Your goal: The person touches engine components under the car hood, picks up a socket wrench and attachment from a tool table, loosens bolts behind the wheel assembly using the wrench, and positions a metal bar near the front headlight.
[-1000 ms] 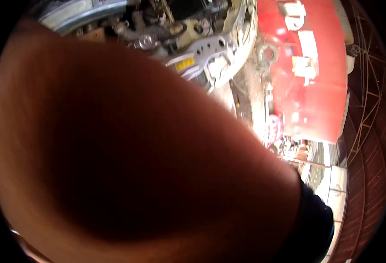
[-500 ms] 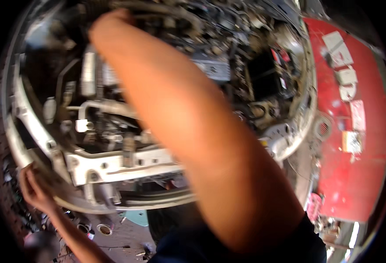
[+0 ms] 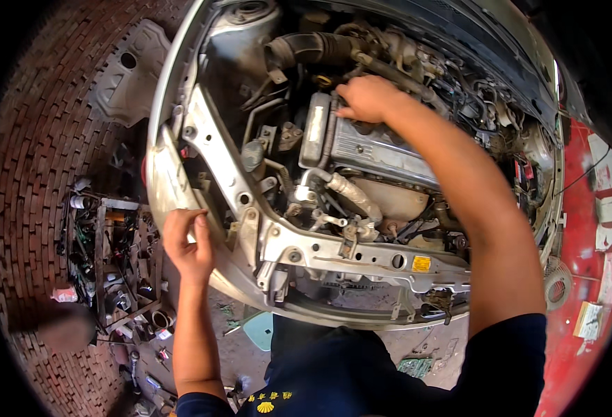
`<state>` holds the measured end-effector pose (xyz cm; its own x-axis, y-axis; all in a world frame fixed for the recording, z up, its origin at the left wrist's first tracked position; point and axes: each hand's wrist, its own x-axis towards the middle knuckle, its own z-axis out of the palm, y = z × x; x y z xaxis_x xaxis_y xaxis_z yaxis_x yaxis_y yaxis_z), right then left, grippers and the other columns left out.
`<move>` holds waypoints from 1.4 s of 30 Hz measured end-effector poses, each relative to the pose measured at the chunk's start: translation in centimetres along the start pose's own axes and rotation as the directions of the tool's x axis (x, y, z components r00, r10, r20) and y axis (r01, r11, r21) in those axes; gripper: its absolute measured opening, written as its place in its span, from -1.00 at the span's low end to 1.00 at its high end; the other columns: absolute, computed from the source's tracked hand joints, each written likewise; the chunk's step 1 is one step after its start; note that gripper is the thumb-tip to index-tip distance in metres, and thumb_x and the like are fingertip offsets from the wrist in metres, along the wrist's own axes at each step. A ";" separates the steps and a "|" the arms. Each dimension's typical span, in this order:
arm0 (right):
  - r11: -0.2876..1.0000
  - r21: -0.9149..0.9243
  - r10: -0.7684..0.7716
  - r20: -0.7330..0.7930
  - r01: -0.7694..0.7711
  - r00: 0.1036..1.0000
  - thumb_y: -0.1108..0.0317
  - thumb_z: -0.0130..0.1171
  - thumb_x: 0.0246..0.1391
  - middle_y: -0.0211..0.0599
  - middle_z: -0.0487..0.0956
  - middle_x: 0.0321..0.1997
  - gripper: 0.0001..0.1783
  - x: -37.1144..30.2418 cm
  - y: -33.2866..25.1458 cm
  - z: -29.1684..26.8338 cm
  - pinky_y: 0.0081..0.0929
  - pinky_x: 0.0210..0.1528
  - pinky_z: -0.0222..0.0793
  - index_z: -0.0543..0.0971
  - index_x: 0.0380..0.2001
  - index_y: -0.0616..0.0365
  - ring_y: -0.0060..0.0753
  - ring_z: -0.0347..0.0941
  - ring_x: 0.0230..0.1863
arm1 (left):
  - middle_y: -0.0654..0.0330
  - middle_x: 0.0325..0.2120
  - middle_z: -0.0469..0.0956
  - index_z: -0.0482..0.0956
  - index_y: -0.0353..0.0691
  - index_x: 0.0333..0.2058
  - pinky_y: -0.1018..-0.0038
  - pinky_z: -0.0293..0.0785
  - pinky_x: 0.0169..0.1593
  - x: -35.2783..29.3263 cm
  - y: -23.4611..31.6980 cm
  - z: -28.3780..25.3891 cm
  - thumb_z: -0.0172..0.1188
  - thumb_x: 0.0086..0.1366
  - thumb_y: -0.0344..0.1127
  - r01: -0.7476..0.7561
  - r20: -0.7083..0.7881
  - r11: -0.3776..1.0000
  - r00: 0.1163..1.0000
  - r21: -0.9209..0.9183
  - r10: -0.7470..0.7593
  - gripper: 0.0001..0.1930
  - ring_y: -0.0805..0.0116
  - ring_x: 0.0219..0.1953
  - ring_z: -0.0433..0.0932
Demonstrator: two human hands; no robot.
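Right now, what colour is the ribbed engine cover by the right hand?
The engine cover by the right hand is silvery grey, best seen in the head view.

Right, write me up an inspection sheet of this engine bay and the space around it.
Surface: silver radiator support, exposed, with a yellow sticker.
Job's things: ribbed valve cover, beside an upright pale timing cover; black intake hose behind.
Clutter: mixed parts and tools around a frame at left; teal sheet below the bumper.
Right hand: at the valve cover's left end; grip unclear.
Left hand: half curled by the bumper; grip unclear.
Cables: dark wiring, rear of engine.
Surroundings: brick paving left, red panel right.
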<state>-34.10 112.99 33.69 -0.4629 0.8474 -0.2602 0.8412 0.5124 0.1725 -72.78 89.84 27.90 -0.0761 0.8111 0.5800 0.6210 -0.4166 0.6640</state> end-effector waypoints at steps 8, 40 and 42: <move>0.993 -0.076 -0.100 -0.095 0.093 0.990 -0.19 0.12 0.37 0.07 0.67 -0.13 -0.42 -0.6 0.8 1.2 0.10 0.00 0.55 0.50 -0.05 0.21 0.26 0.63 -0.05 | 0.10 -0.49 0.55 0.68 -0.28 -0.32 0.27 0.39 -0.18 0.3 -0.1 -0.5 0.27 0.23 -0.50 -0.032 0.009 0.999 0.999 -0.016 0.032 -0.94 0.12 -0.40 0.52; 0.986 -0.155 0.067 -0.002 -0.067 0.998 -0.13 0.01 0.42 0.02 0.65 -0.51 -0.44 0.7 -0.4 0.5 0.11 -0.25 0.53 0.47 -0.15 0.27 0.25 0.61 -0.37 | 0.14 -0.51 0.57 0.67 -0.27 -0.34 0.24 0.37 -0.19 1.1 -0.5 -1.0 0.27 0.18 -0.48 -0.044 0.057 0.993 0.997 -0.107 0.051 -0.93 0.11 -0.44 0.50; 0.984 -0.155 0.092 0.006 -0.090 0.996 -0.15 0.01 0.41 0.01 0.68 -0.46 -0.42 0.8 -1.1 0.4 0.07 -0.21 0.56 0.50 -0.14 0.27 0.23 0.65 -0.33 | 0.13 -0.51 0.56 0.67 -0.27 -0.34 0.24 0.38 -0.19 1.1 -0.5 -1.1 0.27 0.18 -0.48 -0.036 0.070 0.994 0.997 -0.102 0.043 -0.93 0.11 -0.44 0.50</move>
<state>-35.26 113.09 32.86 -0.3820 0.8899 -0.2492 0.8258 0.4497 0.3403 -74.07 90.50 28.69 0.0056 0.8189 0.5739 0.5403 -0.4854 0.6874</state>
